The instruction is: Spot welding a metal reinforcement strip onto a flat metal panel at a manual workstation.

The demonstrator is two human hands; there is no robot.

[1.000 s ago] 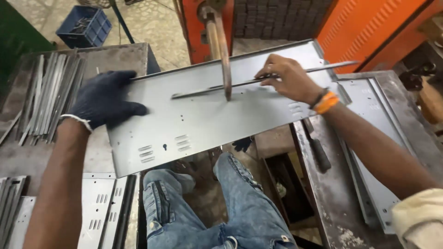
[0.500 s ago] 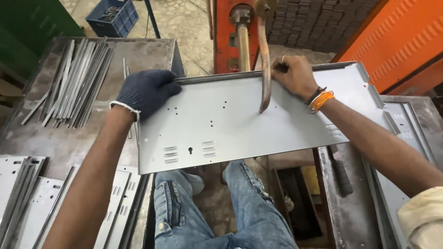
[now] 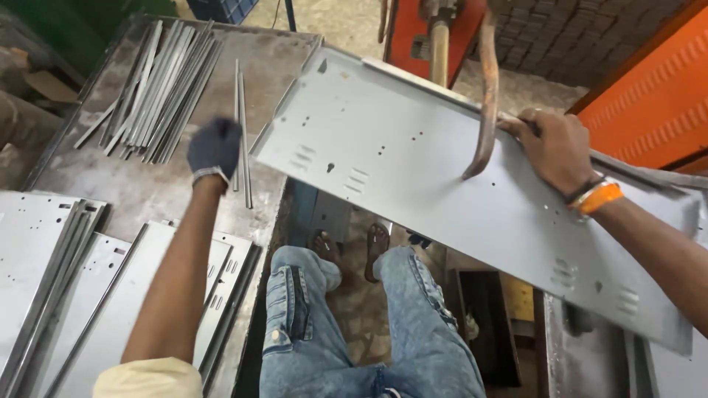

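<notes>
The person's bare right hand (image 3: pixel 552 147), an orange band at its wrist, was closed over the far long edge of a large pale grey sheet-metal panel (image 3: pixel 442 199), fingers curled over the folded rim. It alone carried the panel. The left hand (image 3: pixel 214 147), in a dark knitted glove, was off the panel, reaching out over a worn grey steel workbench (image 3: pixel 147 191). It was blurred, so how far its fingers were open could not be told; it seemed to hold nothing. Just beside it lay two thin loose metal strips (image 3: pixel 241 133), and farther left a heap of similar grey metal strips (image 3: pixel 158 88).

The panel hung tilted above the person's blue-jeaned knees (image 3: pixel 354 324), its long axis running from upper left down to lower right. Its near left corner ended just right of the gloved hand, so that hand was nearer the free end, while the right hand gripped near the middle of the far edge. The panel was flat, rectangular, with raised edges, small punched holes and groups of short louvre slots.

A curved rusty metal arm (image 3: pixel 487 96) of an orange machine (image 3: pixel 413 37) hung over the panel beside the right hand. More grey panels (image 3: pixel 66 273) lay stacked at lower left.
</notes>
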